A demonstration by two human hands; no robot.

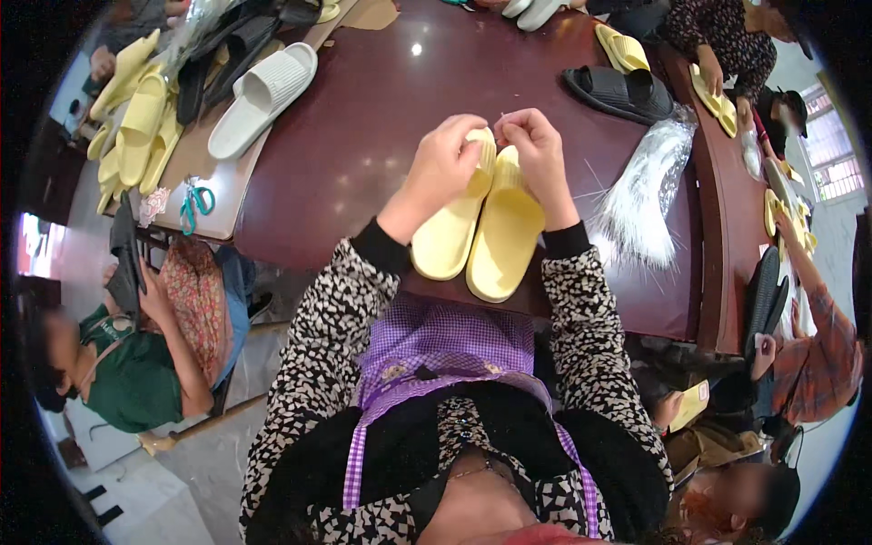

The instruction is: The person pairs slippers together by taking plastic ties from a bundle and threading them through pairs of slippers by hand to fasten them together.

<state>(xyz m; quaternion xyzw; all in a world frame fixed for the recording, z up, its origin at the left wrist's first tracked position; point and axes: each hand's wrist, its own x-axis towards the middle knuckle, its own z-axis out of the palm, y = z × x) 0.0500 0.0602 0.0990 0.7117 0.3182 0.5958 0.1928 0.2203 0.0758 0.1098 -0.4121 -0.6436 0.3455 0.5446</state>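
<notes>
A pair of yellow slide slippers lies side by side on the table before me, the left slipper [447, 238] and the right slipper [505, 238] with their ribbed straps away from me. My left hand [445, 162] is closed, its fingers curled at the far end of the left slipper. Above the strap of the right slipper, my right hand [538, 154] pinches thumb and finger together. Something thin and small shows between the two hands, too fine to name. A bundle of thin white plastic strands [640, 204], partly in clear wrap, lies right of my right hand.
The dark red table [363, 109] reflects light. At left are a white slipper [263, 98], piled yellow slippers [141, 127] and teal-handled scissors [196, 204]. A black slipper [619, 93] lies at the far right beside a yellow slipper [623, 48]. Several people work around the table.
</notes>
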